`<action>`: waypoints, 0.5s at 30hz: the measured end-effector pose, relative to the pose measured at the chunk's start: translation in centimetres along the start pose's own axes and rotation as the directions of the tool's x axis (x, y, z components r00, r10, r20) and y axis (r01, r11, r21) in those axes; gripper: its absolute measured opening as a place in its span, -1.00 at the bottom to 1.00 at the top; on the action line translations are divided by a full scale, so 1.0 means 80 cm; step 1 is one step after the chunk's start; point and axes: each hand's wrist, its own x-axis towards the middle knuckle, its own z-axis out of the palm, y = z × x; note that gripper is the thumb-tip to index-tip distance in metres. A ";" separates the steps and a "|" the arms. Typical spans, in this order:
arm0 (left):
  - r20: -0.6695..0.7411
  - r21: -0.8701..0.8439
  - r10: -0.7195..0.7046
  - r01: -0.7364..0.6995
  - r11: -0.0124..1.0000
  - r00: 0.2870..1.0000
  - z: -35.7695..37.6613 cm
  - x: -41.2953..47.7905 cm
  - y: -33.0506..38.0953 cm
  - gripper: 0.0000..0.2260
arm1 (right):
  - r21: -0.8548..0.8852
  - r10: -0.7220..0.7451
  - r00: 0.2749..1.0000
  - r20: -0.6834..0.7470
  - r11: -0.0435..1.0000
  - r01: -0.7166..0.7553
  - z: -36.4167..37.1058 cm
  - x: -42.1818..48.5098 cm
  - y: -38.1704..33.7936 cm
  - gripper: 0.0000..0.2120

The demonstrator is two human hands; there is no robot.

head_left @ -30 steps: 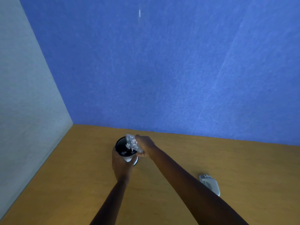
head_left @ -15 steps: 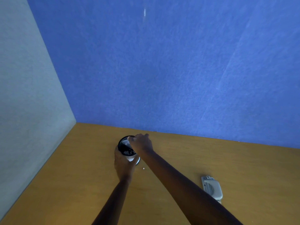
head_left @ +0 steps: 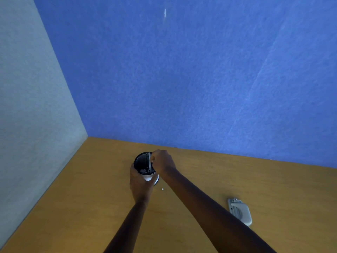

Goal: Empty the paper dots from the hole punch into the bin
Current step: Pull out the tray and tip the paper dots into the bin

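While the left hand [head_left: 139, 185] wraps around the near side of the small black mesh bin [head_left: 143, 164], fingers curled against its wall, the right hand [head_left: 163, 162] sits over the bin's right rim. In the head view, the right hand's fingers are closed in a pinch on a thin pale strip [head_left: 149, 161], which looks like the tray from the hole punch, held on edge over the bin's mouth so only its narrow side shows. Pale paper dots [head_left: 145, 170] lie in a small heap at the bottom of the bin, on the near side. Under the left hand's fingers a white part [head_left: 147, 178] of the bin's lower portion shows; what it is cannot be told. One stray dot [head_left: 162, 189] lies on the wooden table [head_left: 237, 176], just beside the bin's base and between the two forearms. The grey body of the hole punch [head_left: 239, 211] lies flat on the table well apart from the bin, to the right of the right forearm. The bin stands near the back of the table, close to a blue wall [head_left: 182, 79]; a grey-green wall [head_left: 32, 106] meets it at the left corner.
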 end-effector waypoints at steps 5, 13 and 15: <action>0.010 -0.014 -0.003 0.003 1.000 1.000 -0.002 -0.001 0.002 -0.20 | 0.023 0.031 0.999 0.024 0.999 -0.032 0.007 0.003 -0.001 -0.70; 0.044 -0.064 -0.040 0.042 0.997 0.998 -0.004 -0.004 0.004 -0.24 | -0.147 -0.009 1.000 0.030 0.989 0.013 0.023 0.008 -0.012 -0.56; 0.048 -0.058 -0.046 0.049 0.997 0.998 -0.004 -0.004 0.003 -0.27 | -0.148 -0.011 0.999 0.047 0.989 0.018 0.030 0.009 -0.015 -0.57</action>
